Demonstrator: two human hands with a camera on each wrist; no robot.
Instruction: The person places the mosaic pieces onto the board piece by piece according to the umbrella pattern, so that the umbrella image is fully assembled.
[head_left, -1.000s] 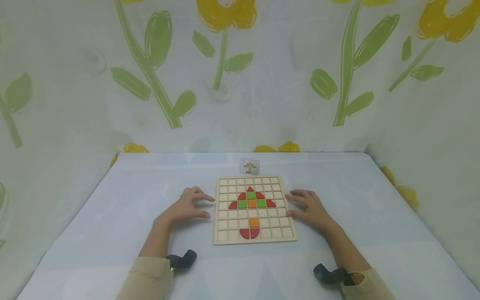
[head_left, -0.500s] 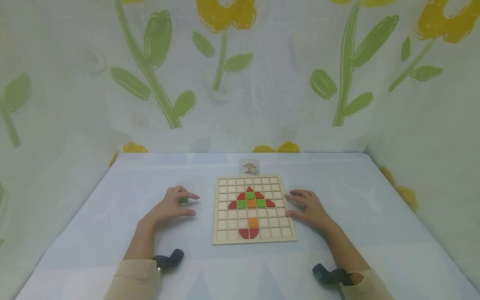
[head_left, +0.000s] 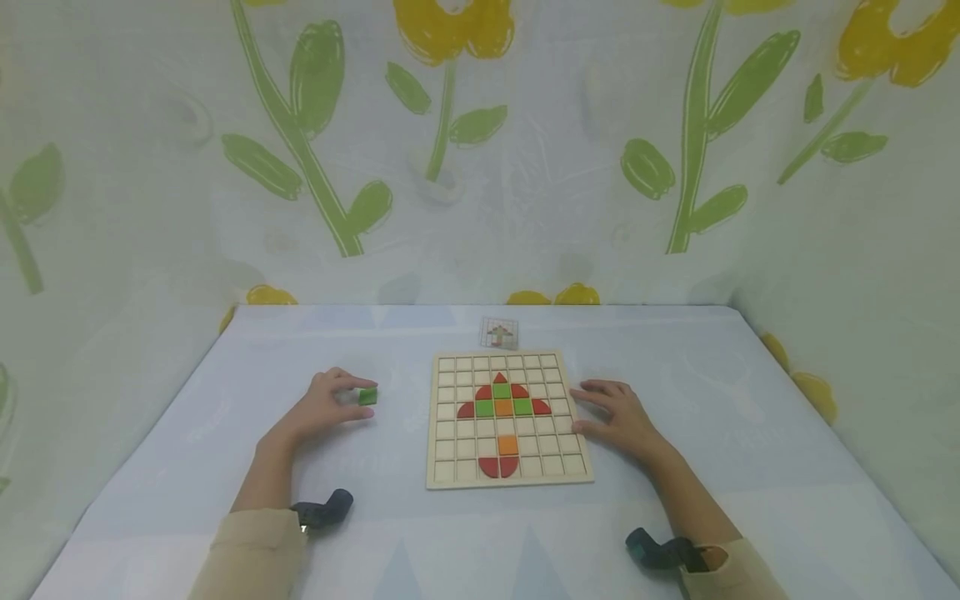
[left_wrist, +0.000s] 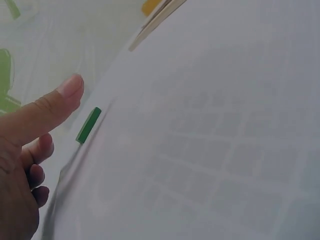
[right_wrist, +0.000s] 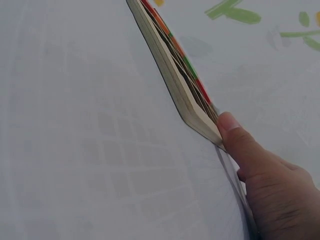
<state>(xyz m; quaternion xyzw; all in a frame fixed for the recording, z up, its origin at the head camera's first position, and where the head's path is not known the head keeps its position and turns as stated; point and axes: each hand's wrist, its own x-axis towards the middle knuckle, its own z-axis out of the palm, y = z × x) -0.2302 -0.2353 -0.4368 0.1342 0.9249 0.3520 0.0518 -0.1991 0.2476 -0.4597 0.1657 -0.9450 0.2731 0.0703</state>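
A green square block [head_left: 367, 396] lies on the table left of the board, a little apart from it. My left hand [head_left: 318, 404] is around it, thumb on the near side and index finger on the far side. In the left wrist view a gap shows between the thumb [left_wrist: 70, 92] and the block [left_wrist: 89, 125]. The wooden grid board [head_left: 465, 477] bears red, green and orange pieces in an arrow-like shape, with an orange square and two red rounded pieces below. My right hand [head_left: 618, 417] has its fingertips at the board's right edge, fingers spread and holding no piece.
A small clear square card [head_left: 498, 333] with a printed pattern lies just behind the board. White table [head_left: 405, 542] surrounds the board, and a flower-patterned cloth [head_left: 555, 167] rises behind and at both sides.
My left hand has moved left, away from the board's left edge, and the green block now shows between its thumb and index finger. The right hand and the board have stayed put.
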